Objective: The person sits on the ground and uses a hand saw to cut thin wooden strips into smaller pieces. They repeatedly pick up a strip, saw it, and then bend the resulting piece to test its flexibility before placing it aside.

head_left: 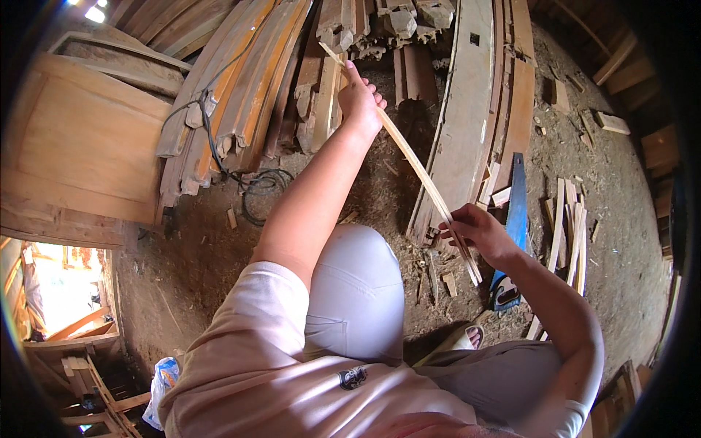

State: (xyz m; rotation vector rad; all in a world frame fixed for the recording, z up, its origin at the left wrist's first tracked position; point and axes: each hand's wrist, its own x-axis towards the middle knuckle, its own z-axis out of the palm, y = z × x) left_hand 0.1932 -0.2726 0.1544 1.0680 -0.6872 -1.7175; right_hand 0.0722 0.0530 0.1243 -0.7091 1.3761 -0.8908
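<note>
A long, thin wooden strip (412, 158) slants through the air before me, its far end up and to the left. My left hand (359, 102) is closed around it near that far end, with the arm stretched out. Lower down, my right hand (478, 232) pinches the strip between thumb and fingers, close to its near end. Beside my right forearm, a handsaw (517, 212) with a blue blade lies on the ground, its handle toward me. Wide grey boards (464, 109) lie beyond the strip.
Several cut strips (572, 230) lie right of the saw. Stacked mouldings (252, 80) fill the far left, with a black cable (266, 191) coiled before them. A wooden panel (87, 131) stands at left. Wood scraps (450, 283) litter the dirt floor. A plastic bag (162, 387) sits lower left.
</note>
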